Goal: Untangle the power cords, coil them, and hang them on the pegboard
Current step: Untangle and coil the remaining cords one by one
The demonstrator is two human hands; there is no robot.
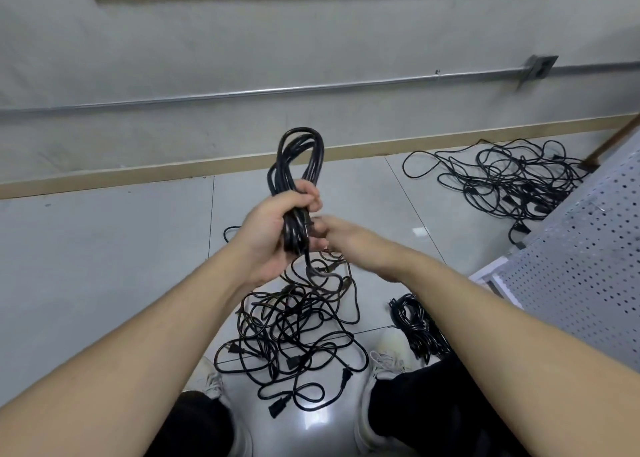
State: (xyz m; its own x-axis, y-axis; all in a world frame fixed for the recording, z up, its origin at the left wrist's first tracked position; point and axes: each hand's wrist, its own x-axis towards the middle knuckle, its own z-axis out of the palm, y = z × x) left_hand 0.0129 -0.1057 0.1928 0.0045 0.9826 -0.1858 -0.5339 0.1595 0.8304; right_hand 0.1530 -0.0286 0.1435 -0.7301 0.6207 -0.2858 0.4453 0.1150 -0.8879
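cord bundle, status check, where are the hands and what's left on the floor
Left hand grips coiled cord bundle; right hand pinches its loose end. Tangled cords on floor by the feet, second tangle near pegboard. Nothing hung yet.

Both forearms are extended fwd, hands met at centre. L hand (277, 228) is curled round a coiled cord (299, 169), held upright. R hand (341, 238) fingertips are pinched at the bundle's mid-section.

Gripped a coiled black cord (300, 166) in the left hand (277, 230), loops standing above the fist, while the right hand (341, 237) pinched its loose end beside the bundle. Stood over a tangled cord pile (294, 332) on the tiled floor (104, 249), with another tangle (512, 179) near the perforated pegboard (588, 249).
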